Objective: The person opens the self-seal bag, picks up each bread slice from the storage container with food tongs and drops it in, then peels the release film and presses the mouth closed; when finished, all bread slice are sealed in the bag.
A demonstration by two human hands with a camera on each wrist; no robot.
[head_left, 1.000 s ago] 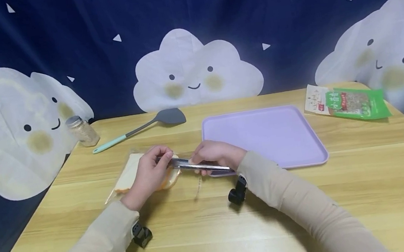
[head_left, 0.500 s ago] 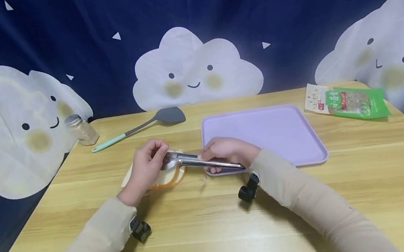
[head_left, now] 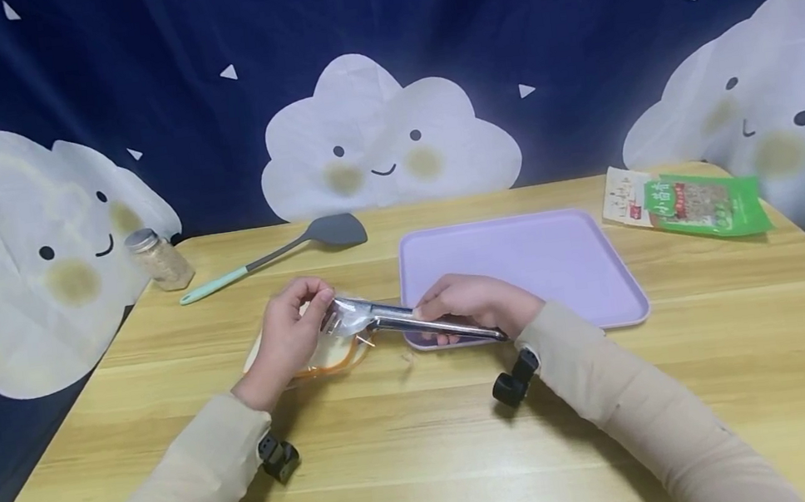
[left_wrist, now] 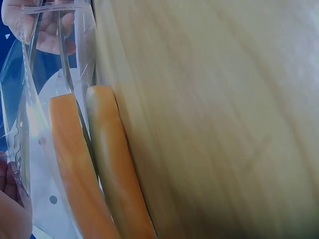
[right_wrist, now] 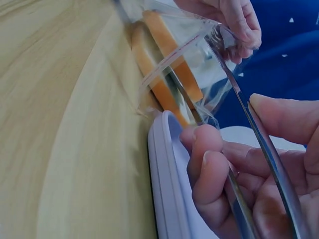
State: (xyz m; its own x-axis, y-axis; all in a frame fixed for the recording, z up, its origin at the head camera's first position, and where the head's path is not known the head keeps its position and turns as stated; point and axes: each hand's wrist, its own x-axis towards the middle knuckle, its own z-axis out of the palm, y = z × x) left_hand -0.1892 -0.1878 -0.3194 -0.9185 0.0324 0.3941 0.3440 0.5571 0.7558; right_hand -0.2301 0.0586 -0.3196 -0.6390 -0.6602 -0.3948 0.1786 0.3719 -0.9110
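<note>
My left hand (head_left: 281, 337) pinches the edge of a clear plastic bag (head_left: 352, 316) near its mouth. Two slices of bread (left_wrist: 112, 149) with orange-brown crusts are inside, side by side; in the head view the left hand partly covers them. Metal tongs (head_left: 400, 326) reach through the bag's mouth, gripped by my right hand (head_left: 467, 297) with the thumb on one arm and fingers round the other. In the right wrist view, the arms of the tongs stand apart, and one runs between the slices. The tips are hidden.
A lilac tray (head_left: 622, 291) lies right of the bag, under the right hand. Farther back are a spatula (head_left: 336, 231) with a mint handle and a glass jar (head_left: 166, 265). A green-and-white seasoning packet (head_left: 706, 201) lies at the far right.
My right hand has moved to the right with the tongs, whose arms show farther apart. The left hand has shifted slightly left and up, and less of the bread shows beside it.
</note>
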